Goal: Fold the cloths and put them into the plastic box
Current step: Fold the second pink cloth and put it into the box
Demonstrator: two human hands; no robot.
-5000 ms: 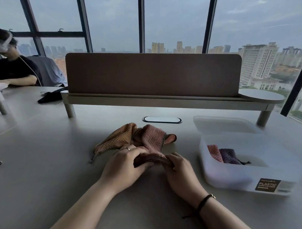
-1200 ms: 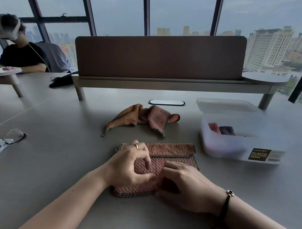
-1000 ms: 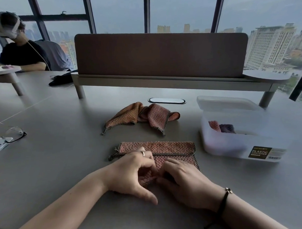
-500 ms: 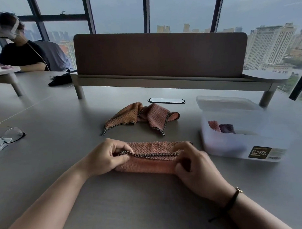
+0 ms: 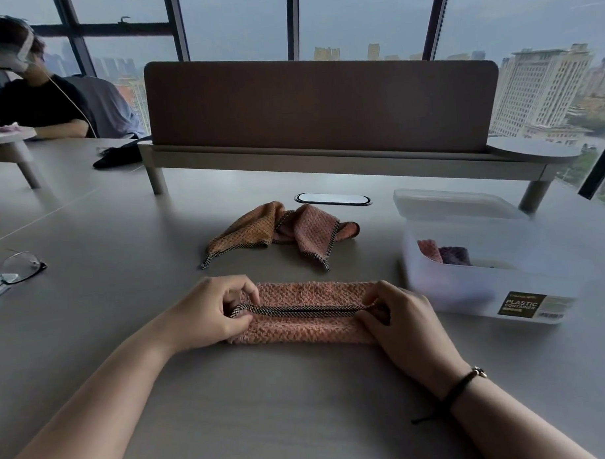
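A pink cloth (image 5: pixel 304 327) with a dark checked hem lies on the table in front of me, folded into a long narrow strip. My left hand (image 5: pixel 208 313) pinches its left end at the hem. My right hand (image 5: pixel 400 322) pinches its right end. Behind it lie two loose cloths, an orange one (image 5: pixel 246 233) and a pink one (image 5: pixel 311 234), crumpled together. To the right stands the open translucent plastic box (image 5: pixel 468 292), with a pink and a purple folded cloth (image 5: pixel 442 255) inside.
The box lid (image 5: pixel 451 203) lies behind the box. A brown desk divider (image 5: pixel 320 105) on a raised shelf crosses the back. A cable port (image 5: pixel 332 198) sits in the table. Glasses (image 5: pixel 18 268) lie at the left edge. A person sits at the far left.
The pink cloth was pulled from the pile, spread flat near me, then its near edge folded up over the far half into a narrow strip. Both hands moved out to its ends.
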